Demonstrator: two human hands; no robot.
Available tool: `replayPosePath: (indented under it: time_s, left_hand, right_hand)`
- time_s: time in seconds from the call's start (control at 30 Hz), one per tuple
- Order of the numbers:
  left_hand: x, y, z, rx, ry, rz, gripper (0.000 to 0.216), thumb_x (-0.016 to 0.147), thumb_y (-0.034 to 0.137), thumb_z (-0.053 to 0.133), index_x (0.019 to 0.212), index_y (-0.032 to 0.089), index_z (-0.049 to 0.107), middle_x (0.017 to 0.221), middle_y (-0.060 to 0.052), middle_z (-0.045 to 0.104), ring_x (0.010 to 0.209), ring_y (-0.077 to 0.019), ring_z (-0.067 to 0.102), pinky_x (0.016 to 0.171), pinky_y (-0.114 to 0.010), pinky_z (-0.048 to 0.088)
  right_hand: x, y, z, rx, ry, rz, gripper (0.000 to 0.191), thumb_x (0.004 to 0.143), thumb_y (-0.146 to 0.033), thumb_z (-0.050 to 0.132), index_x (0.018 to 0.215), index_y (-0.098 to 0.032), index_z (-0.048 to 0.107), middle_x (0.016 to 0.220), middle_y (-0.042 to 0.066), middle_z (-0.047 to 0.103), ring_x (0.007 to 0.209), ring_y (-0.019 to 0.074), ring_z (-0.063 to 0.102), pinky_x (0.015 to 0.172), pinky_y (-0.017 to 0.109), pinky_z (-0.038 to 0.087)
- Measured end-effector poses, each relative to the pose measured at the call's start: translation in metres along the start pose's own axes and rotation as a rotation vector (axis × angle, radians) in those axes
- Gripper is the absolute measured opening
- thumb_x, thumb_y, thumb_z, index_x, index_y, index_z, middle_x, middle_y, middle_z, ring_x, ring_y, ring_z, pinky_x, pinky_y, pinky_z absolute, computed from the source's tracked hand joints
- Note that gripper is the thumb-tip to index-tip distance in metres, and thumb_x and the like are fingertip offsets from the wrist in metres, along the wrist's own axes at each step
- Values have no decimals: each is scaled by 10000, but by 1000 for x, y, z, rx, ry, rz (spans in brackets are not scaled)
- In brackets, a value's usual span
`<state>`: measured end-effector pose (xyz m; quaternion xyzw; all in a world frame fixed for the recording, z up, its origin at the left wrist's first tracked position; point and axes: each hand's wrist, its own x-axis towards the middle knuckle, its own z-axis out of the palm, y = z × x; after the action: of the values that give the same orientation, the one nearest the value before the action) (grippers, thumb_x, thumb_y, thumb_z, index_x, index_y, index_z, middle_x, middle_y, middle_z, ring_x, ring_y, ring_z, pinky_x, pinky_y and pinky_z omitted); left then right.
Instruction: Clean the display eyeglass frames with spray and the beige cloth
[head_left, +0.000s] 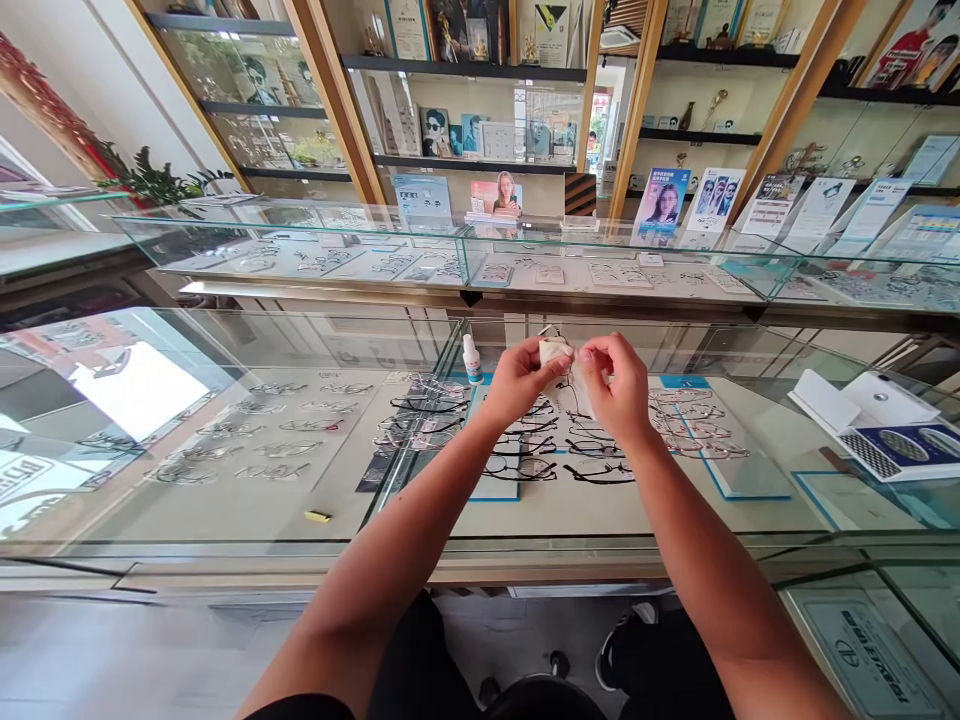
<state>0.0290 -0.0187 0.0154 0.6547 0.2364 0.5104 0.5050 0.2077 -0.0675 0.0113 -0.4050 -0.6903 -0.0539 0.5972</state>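
My left hand is closed, thumb and fingers pinching a pale cloth folded over a pair of eyeglasses. A thin dark bit of the eyeglasses shows above the cloth; the rest is mostly covered. Close by on the right, my right hand is also closed, fingertips pinched at the cloth's hanging part; the fingers partly hide what they grip. Both hands are above the glass counter. Under them lie rows of eyeglasses. A white spray bottle stands upright beyond my left hand.
More eyeglasses lie left of my arms, and reddish frames lie to the right. An opened white box sits at the far right. A small yellow object is near the front edge. Behind runs a glass display case.
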Motion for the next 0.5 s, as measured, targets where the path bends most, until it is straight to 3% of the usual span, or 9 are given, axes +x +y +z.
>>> replayPosePath:
  time_s: [0.13, 0.3, 0.37, 0.5]
  left_hand:
    - [5, -2, -6, -94, 101, -32, 651, 729, 727, 1000, 967, 176, 749, 841, -22, 706, 726, -133, 577, 657, -265, 472]
    - [5, -2, -8, -76, 118, -14, 581, 784, 699, 972, 884, 191, 709, 748, 17, 594, 679, -115, 464, 641, -276, 393]
    - [5, -3, -8, -69, 105, -10, 546, 813, 678, 953, 914, 192, 725, 756, 16, 595, 693, -121, 470, 664, -283, 400]
    - [6, -3, -7, -143, 45, -11, 503, 823, 628, 950, 968, 189, 753, 813, -1, 660, 728, -128, 523, 718, -290, 449]
  right_hand:
    - [-2, -2, 2, -19, -136, 45, 197, 1059, -303, 653, 869, -255, 673, 748, -4, 629, 707, 188, 550, 716, 359, 437]
    - [-4, -1, 11, 8, -193, 136, 136, 986, -284, 693, 875, -241, 759, 799, 30, 702, 769, 205, 578, 753, 378, 442]
    - [-4, 1, 13, 129, -200, 232, 154, 968, -338, 717, 861, -245, 777, 847, 42, 727, 794, 211, 590, 765, 381, 458]
    - [-2, 6, 14, 502, -258, 565, 264, 871, -514, 860, 879, -252, 833, 902, 54, 788, 854, 224, 655, 791, 377, 497]
